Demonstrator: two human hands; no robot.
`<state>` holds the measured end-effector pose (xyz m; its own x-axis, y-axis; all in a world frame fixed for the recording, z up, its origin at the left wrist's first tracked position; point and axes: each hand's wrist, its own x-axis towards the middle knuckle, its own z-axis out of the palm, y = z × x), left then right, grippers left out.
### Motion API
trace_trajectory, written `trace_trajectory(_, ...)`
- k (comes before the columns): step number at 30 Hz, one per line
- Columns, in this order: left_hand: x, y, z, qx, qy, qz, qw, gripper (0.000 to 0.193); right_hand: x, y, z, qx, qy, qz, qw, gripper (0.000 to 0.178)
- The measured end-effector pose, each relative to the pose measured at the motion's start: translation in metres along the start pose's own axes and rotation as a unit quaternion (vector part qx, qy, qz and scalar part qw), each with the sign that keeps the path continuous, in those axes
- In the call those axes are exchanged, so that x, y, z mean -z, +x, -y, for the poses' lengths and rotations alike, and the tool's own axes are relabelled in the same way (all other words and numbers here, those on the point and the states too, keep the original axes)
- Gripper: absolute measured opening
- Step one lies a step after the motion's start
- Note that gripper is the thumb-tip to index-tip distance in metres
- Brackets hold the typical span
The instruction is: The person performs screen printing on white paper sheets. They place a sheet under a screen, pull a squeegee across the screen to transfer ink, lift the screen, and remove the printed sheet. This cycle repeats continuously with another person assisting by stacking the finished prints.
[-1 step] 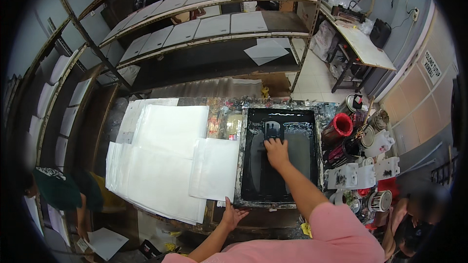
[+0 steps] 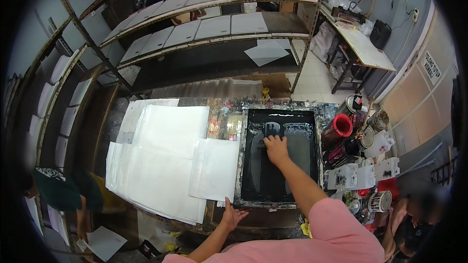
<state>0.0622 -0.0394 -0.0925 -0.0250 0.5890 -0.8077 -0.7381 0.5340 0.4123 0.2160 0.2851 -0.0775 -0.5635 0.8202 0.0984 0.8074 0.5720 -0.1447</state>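
A screen-printing frame (image 2: 319, 165) with a dark, ink-wet inside lies on the stained worktable. My right hand (image 2: 277, 151) reaches into it, fingers curled over what looks like a small dark squeegee, hard to tell from the black ink around it. Glossy wet ink streaks show just beyond the fingers. Beside the frame's near left corner is my left hand (image 2: 235, 215), holding nothing, thumb raised and fingers apart. White sheets (image 2: 165, 165) lie in a broad stack to the left, and a smaller white stack (image 2: 214, 168) reaches up to the frame's left side.
Ink cans and a red-rimmed container (image 2: 343, 124) crowd the table's right side with white plastic jugs (image 2: 342, 176). A metal rack (image 2: 204, 44) with laid-out sheets stands beyond. At left, a person in dark green (image 2: 61, 190) holds a sheet (image 2: 105, 243); another person is at lower right.
My right hand has shifted very slightly toward the far left inside the frame, with its fingers more bent. The sheet held by the person at left has moved a little. My left hand stays put.
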Motion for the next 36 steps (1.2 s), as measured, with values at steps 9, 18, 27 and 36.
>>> trace_trajectory(9,-0.01,-0.04,-0.013,-0.06,-0.009,0.052,0.997,0.122,0.082,-0.135,0.061,0.031,0.0,0.2,0.979,0.042)
trace_trajectory(18,-0.064,-0.111,-0.088,-0.205,-0.016,0.229,0.952,0.113,0.216,-0.154,0.113,0.01,-0.013,-0.178,0.984,0.06)
trace_trajectory(27,0.018,-0.039,-0.074,-0.35,0.712,-0.189,0.578,0.101,0.283,-0.072,0.096,0.012,0.015,-0.26,0.965,0.053)
trace_trajectory(36,0.073,-0.025,-0.034,-0.293,0.77,-0.23,0.519,0.122,0.314,-0.031,0.083,0.001,0.026,-0.248,0.968,0.061)
